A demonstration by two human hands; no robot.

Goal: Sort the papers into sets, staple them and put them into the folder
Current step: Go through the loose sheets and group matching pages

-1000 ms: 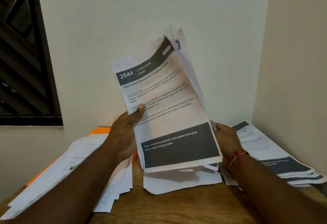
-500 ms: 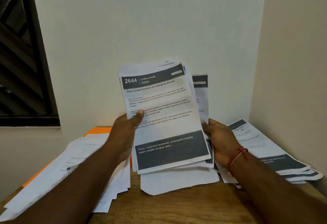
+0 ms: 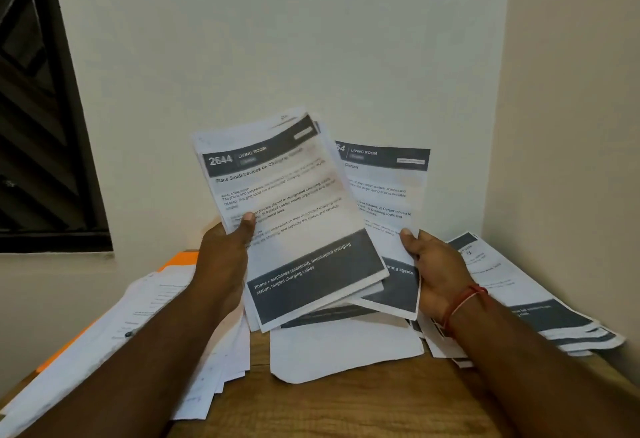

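My left hand [image 3: 225, 257] grips a stack of printed papers [image 3: 294, 216] above the table, thumb pressed on the top sheet headed "2644 Living Room". My right hand [image 3: 433, 268] pinches a single sheet [image 3: 384, 191] with a dark header, held to the right of and partly behind the stack. An orange folder [image 3: 180, 259] lies at the left under loose pages, only its edges showing. No stapler is visible.
A spread of white pages [image 3: 121, 333] covers the left of the wooden table [image 3: 346, 410]. Blank sheets [image 3: 339, 347] lie in the middle below my hands. Another printed pile [image 3: 540, 302] sits in the right corner by the wall. A dark window is at left.
The stack has come down from a raised, fanned position. My right hand has drawn one sheet out to the right, so it now shows clear of the stack.
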